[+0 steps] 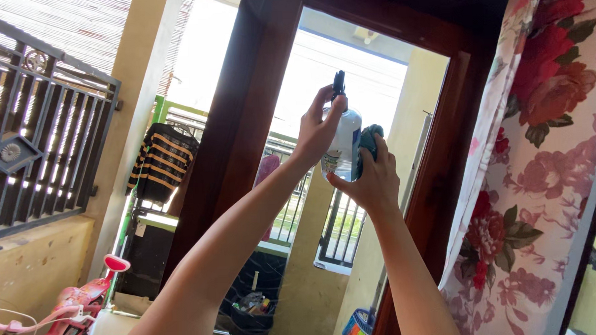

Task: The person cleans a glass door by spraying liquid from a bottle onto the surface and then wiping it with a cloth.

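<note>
Fingers of the left hand [318, 130] are curled around the upper part of a white spray bottle [345, 143], with the fingertips up at the dark nozzle [338, 83] at about 12 o'clock from the palm. Fingers of the right hand [371, 178] are wrapped around the lower body of the same bottle from its 4 o'clock side, and they also pinch a teal cloth [371, 137] against the bottle's right flank.

Bottle position: raised high, in front of a window pane [347, 73] set in a dark wooden frame [230, 117]. Its long axis runs near upright, nozzle at 12 o'clock, base at 6 o'clock, tipped slightly. Both hands touch it; the left hand is nearer the nozzle, the right hand nearer the base.

Surroundings: a flowered curtain [541, 146] hangs at 3 o'clock from the hands. A striped garment [162, 159] hangs outside at 9 o'clock, and a pink tricycle [59, 314] stands low at 8 o'clock.

Hard to make out: which left finger rests on the trigger, and whether it presses. Bottle base is hidden behind the right palm. Most of the cloth is covered by the right fingers. Which way the nozzle points cannot be told. Glare washes out the view through the glass.
</note>
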